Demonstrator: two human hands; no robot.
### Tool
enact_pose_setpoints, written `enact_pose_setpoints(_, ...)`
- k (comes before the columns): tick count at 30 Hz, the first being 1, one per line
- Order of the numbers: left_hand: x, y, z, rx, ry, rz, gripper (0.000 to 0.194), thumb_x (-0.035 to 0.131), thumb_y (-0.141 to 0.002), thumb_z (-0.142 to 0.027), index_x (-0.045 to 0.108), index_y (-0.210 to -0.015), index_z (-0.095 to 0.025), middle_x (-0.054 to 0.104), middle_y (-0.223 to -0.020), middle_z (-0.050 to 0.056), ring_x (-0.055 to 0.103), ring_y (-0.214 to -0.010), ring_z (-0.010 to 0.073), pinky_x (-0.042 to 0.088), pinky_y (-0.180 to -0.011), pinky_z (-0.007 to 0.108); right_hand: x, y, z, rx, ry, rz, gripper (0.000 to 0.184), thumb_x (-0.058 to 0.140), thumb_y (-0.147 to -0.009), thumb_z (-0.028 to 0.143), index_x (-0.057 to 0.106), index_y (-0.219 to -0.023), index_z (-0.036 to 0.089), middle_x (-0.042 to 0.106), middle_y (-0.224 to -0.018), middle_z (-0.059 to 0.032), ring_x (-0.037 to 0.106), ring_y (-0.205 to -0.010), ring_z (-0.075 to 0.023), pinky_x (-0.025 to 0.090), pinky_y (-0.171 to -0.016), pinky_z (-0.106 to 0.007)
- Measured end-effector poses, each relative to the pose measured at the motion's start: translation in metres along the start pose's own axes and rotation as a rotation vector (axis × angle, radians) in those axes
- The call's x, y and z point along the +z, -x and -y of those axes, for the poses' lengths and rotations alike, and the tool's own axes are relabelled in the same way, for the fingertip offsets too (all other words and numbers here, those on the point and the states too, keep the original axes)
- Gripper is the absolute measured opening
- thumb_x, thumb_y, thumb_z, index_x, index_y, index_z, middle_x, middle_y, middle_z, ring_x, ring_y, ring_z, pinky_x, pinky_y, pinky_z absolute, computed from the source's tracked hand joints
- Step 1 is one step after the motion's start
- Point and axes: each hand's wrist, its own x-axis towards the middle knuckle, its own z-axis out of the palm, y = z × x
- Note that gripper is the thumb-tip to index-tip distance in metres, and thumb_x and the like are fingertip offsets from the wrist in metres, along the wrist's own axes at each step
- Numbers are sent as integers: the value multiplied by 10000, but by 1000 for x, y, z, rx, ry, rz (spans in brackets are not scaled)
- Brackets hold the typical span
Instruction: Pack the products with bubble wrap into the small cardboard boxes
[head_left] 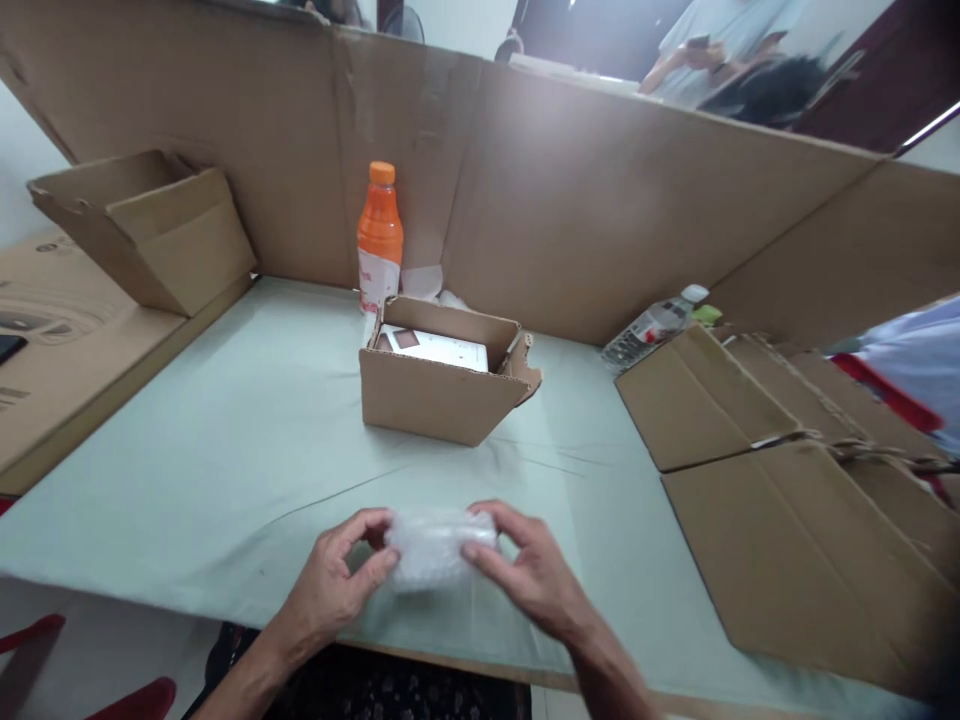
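Between my two hands is a small bundle in clear bubble wrap [433, 552], held near the front edge of the table; what it wraps cannot be made out. My left hand [339, 568] pinches its left end between thumb and fingers. On the right end, my right hand [531, 572] grips it the same way. Beyond the bundle stands an open cardboard box [424, 398] with a white printed box [442, 350] inside. Its right-hand flap sticks outward.
An orange drink bottle [380, 235] stands behind the box. At right, a clear bottle [652, 328] leans near several open cardboard boxes [780, 540]. Another open box [180, 235] sits at far left. A tall cardboard wall [570, 200] borders the pale tablecloth [300, 400]; a person is beyond it.
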Motion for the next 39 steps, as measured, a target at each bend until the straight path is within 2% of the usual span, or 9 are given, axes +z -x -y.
enact_pose_setpoints(6,-16,-29,21,36,-168,-173,258,586,-927,-343,687,-1103,-184,771,-937,61,736,-818,184,598,-656,274,-95,-88,60,-188,268,-530,281,687,-861,444,693,-1030,220,717,-905,-44,648,-784,-204,514,-676,-321)
enact_pose_setpoints(10,-1,-30,48,218,-272,-211,210,529,-932,-248,705,-1025,-183,767,-923,76,731,-855,207,602,-762,343,-118,-148,69,59,811,-448,214,625,-861,361,687,-896,159,704,-818,-79,644,-753,-216,453,-646,-308)
enact_pose_setpoints(13,5,-25,57,295,-312,-221,213,513,-931,-201,704,-1027,-194,763,-943,82,723,-888,219,592,-798,368,-118,-173,81,270,1226,-284,256,558,-889,335,703,-861,125,705,-822,-113,681,-815,-236,426,-690,-310)
enact_pose_setpoints(15,5,-24,58,307,-309,-216,213,511,-933,-188,696,-1038,-197,760,-945,81,720,-884,217,592,-789,363,-112,-184,93,310,1352,-179,237,576,-874,314,721,-872,127,716,-832,-129,698,-840,-261,434,-697,-320)
enact_pose_setpoints(19,3,-26,57,338,-302,-213,208,516,-936,-180,693,-1044,-192,758,-942,79,717,-872,218,589,-774,359,-92,-206,103,322,1415,-36,182,669,-801,264,751,-904,139,743,-872,-173,709,-852,-315,476,-681,-352)
enact_pose_setpoints(23,4,-27,58,340,-284,-206,209,512,-939,-171,687,-1052,-189,755,-942,79,715,-868,219,587,-766,358,-80,-218,88,388,1364,110,239,666,-806,282,761,-967,132,759,-953,-173,711,-886,-296,467,-665,-324)
enact_pose_setpoints(29,4,-26,61,325,-268,-201,203,520,-934,-165,680,-1056,-199,753,-953,73,712,-878,222,582,-778,359,-90,-204,74,319,1155,96,280,624,-821,202,717,-1083,174,768,-995,-88,691,-865,-218,418,-651,-267)
enact_pose_setpoints(33,4,-27,61,337,-273,-209,189,531,-941,-163,673,-1063,-191,749,-949,64,710,-875,208,575,-782,337,-84,-200,67,307,1198,11,240,581,-854,198,709,-1052,153,762,-1002,-117,690,-894,-236,398,-647,-276)
enact_pose_setpoints(39,2,-29,60,363,-291,-215,172,554,-941,-174,692,-1041,-188,755,-927,40,719,-860,182,573,-770,295,-72,-205,64,271,1257,128,211,575,-858,195,758,-958,165,761,-988,-136,697,-903,-250,427,-682,-290)
